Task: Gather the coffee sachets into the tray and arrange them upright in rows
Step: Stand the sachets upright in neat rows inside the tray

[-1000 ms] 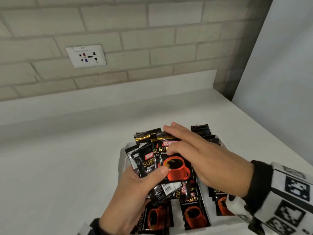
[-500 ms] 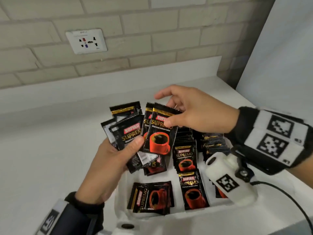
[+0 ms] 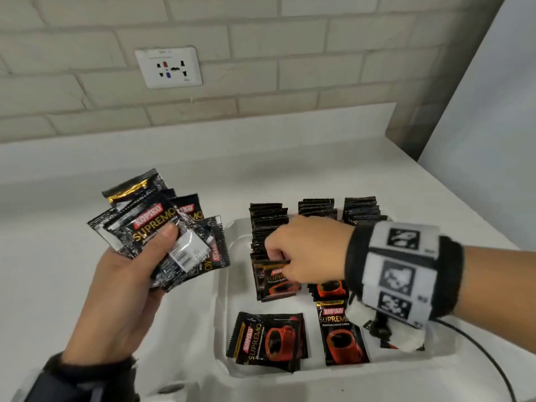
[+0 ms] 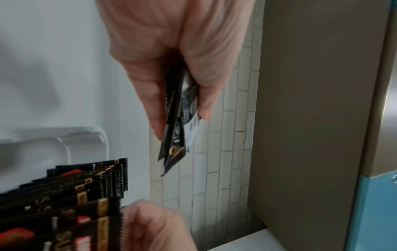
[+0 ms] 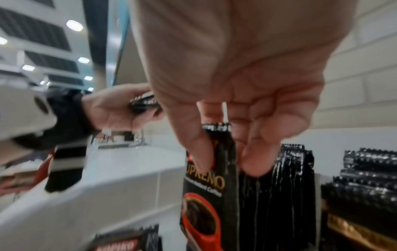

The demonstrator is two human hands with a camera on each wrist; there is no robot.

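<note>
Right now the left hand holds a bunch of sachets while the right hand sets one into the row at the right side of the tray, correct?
Not quite. The left hand does hold the bunch of sachets, but the head view shows the right hand setting its sachet into the leftmost row of the tray.

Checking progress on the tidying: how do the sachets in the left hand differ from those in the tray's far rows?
The left-hand bunch is fanned out, tilted and off the tray; the far rows stand upright, edge-on and packed inside the tray. The left hand grips the bunch; the rows stand free. Both are black Kopiko Supremo sachets.
</note>
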